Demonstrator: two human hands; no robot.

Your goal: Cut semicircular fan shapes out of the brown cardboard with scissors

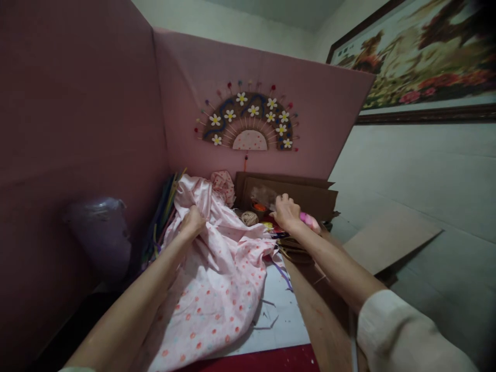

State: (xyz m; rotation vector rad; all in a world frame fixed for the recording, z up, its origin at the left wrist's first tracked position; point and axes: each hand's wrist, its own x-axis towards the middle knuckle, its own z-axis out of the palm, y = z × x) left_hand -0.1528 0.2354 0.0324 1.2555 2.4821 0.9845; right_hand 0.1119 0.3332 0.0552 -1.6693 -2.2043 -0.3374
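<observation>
My left hand [194, 221] is closed on a bunched fold of pink fabric [220, 289] with small red flowers, which spreads down over the front of the work surface. Farther right, my right hand [287, 211] reaches over a cluster of small supplies, its fingers curled down. What those fingers hold, if anything, is hidden. Close by are a clear plastic piece [264, 196], a ball of twine [249, 218] and an orange item [259, 206]. Beside the wrist lies a pink object [310, 222], and scissors [292, 250] rest below it.
A cardboard fan with white flowers [253, 110] hangs on the pink partition [178, 103]. Cardboard sheets [306, 194] lean behind the supplies. Colored strips [165, 206] stand at left near a plastic bag [101, 232]. A white board [282, 315] holds scraps.
</observation>
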